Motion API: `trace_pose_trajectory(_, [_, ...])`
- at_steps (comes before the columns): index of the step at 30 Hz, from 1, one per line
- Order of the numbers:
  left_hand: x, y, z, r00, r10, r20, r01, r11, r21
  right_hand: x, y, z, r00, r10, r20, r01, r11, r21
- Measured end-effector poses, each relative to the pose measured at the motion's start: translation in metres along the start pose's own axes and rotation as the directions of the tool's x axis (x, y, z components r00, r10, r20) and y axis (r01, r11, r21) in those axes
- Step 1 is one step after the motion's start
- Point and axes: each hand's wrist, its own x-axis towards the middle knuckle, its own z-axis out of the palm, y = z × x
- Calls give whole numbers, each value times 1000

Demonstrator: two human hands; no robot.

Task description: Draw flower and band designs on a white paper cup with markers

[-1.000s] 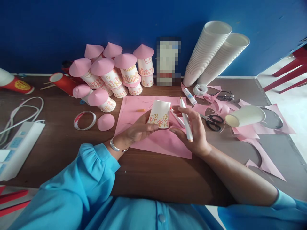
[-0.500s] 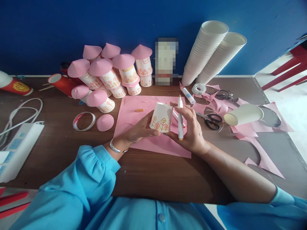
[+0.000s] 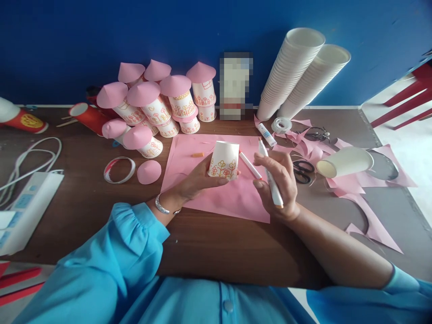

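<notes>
White and smooth, the paper cup (image 3: 224,153), with curly yellow and red flowers drawn on it, is up over flat pink paper (image 3: 232,200), held round the bottom by the left hand (image 3: 197,182). The right hand (image 3: 285,182), near but not touching the cup, grips a long, round white marker (image 3: 275,192).

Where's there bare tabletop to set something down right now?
Two patches of bare tabletop: the front strip between the pink sheet and the shirt, and the left stretch between the power strip, the white ring and the left sleeve. Crowded: the right, with scissors, paper scraps and a lying cup; the back left, with pink-roofed cups.
</notes>
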Motion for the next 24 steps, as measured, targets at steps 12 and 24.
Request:
trace_pose_trajectory(12, [3, 5, 8, 999, 18, -38, -22, 994, -103, -1, -2, 1, 994, 105, 32, -108, 990, 93])
trace_pose_trajectory(24, [3, -2, -1, 998, 60, 12, -57, 987, -148, 0, -1, 0, 987, 159, 32, -162, 975, 154])
